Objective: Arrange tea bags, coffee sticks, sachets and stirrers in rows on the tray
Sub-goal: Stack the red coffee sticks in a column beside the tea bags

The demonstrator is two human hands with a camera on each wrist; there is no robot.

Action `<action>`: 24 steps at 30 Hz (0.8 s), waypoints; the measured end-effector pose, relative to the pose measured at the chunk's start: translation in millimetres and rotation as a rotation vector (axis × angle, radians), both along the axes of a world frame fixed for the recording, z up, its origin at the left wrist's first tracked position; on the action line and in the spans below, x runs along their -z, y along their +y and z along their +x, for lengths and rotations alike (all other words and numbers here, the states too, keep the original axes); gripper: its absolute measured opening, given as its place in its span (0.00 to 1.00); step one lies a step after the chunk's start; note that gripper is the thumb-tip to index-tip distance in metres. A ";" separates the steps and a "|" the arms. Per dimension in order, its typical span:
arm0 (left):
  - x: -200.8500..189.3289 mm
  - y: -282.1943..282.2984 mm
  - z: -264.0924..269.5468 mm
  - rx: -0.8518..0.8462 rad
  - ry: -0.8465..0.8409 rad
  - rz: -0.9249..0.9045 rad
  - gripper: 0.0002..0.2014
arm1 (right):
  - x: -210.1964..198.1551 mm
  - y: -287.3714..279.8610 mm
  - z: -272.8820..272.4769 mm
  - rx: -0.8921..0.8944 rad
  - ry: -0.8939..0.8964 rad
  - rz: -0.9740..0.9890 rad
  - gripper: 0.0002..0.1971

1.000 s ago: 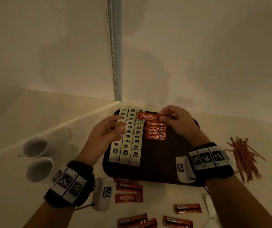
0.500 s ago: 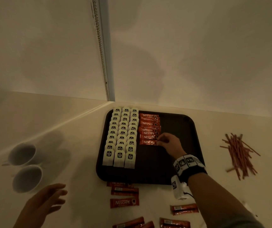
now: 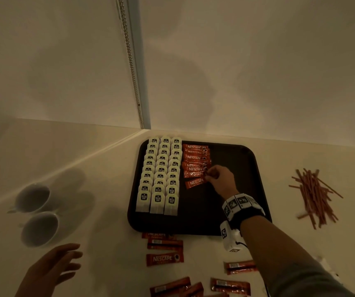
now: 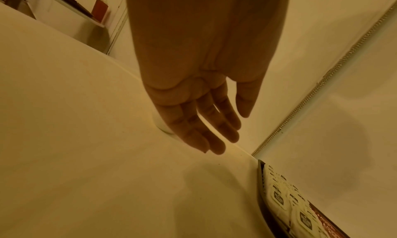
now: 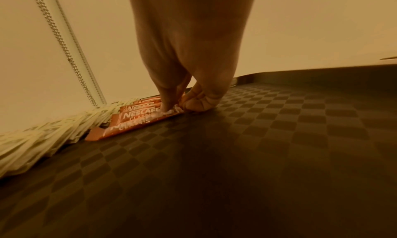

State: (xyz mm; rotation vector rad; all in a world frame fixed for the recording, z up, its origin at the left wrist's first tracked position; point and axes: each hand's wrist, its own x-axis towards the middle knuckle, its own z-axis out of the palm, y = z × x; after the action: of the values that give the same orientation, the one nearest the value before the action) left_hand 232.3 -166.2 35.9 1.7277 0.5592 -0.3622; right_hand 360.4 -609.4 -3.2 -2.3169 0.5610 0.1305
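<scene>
A dark tray [image 3: 247, 151] holds three rows of white tea bags [image 3: 161, 174] and, beside them, a column of red coffee sticks [image 3: 196, 159]. My right hand [image 3: 207, 175] is on the tray at the near end of that column. In the right wrist view its thumb and forefinger pinch the right end of a coffee stick [image 5: 137, 116] there. The nearest stick [image 3: 194, 182] lies slightly tilted. My left hand [image 3: 69, 260] hovers low over the table left of the tray, fingers [image 4: 214, 131] straight and empty.
Loose coffee sticks [image 3: 164, 259] lie in front of the tray. A pile of stirrers [image 3: 313, 196] lies to its right. Two white cups [image 3: 33, 197] stand on the left. The wall runs close behind the tray. The tray's right half [image 3: 236, 168] is bare.
My left hand has left the tea bags and pulled back to the lower left. My right hand moved from the far end of the coffee column to its near end.
</scene>
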 end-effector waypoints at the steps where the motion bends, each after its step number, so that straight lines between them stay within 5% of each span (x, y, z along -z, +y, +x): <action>1: -0.5 0.3 0.2 0.001 -0.002 -0.008 0.09 | -1.3 -0.2 -0.7 0.007 -0.004 0.006 0.11; 5: -6.9 1.5 -2.7 0.007 -0.023 -0.041 0.09 | -23.9 -0.3 -8.9 -0.026 -0.079 0.036 0.10; 9: -10.9 5.1 -13.7 0.036 -0.040 -0.048 0.11 | -69.4 4.0 -36.4 -0.259 -0.067 0.049 0.11; 14: -4.2 20.1 -33.1 0.041 -0.007 -0.048 0.12 | -107.8 12.8 -113.0 -0.707 0.275 -0.043 0.18; 19: 3.6 31.5 -49.6 0.051 0.064 -0.042 0.14 | -72.2 8.9 -201.3 -0.837 0.540 -0.370 0.47; 24: 6.0 36.4 -64.0 0.086 0.077 0.002 0.12 | -38.1 16.7 -257.9 -0.762 0.585 -0.355 0.68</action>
State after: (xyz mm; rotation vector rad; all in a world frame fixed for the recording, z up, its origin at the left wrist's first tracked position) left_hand 168.3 -129.8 29.9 1.7487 0.5416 -0.4907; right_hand 102.5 -592.7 34.9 -2.7219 -0.0790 1.1732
